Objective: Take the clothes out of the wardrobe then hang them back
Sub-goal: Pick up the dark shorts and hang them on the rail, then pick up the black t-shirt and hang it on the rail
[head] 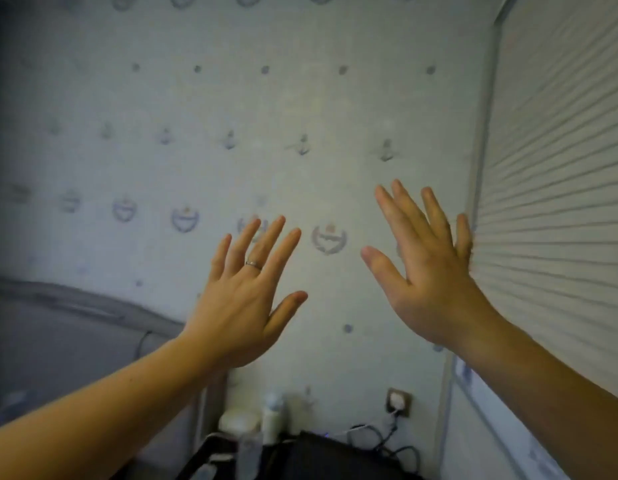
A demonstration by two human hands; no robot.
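Note:
Both of my hands are raised in front of a patterned wall, palms away from me, fingers spread. My left hand [245, 292] wears a ring and holds nothing. My right hand [427, 271] is also empty; its little finger lies close to the edge of the ribbed white wardrobe door [557, 202] on the right. The door looks closed, and no clothes or hangers are in view.
The wall [231, 116] carries faded emblem prints. Low down stand a white bottle [273, 415], a round white jar [238, 422], a dark bag [321, 455] and a wall socket [399, 401] with cables. A grey bed edge [58, 306] is at the left.

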